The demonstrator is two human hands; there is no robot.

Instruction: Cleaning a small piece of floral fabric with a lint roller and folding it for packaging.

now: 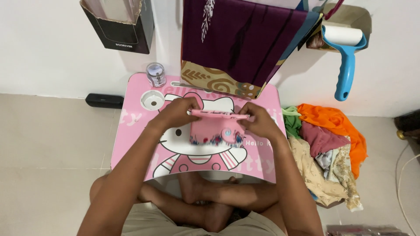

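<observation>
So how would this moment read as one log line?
left hand: holds pink cloth edge | right hand: holds same edge | cloth: on pink lap table

Both forearms stretched forward; left hand (177, 112) and right hand (259, 121) level, fingers curled, pinching.

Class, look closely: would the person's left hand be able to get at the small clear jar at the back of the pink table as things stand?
Probably yes: the left hand grips the pink cloth, but nothing lies between it and the jar; it would have to release first.
</observation>
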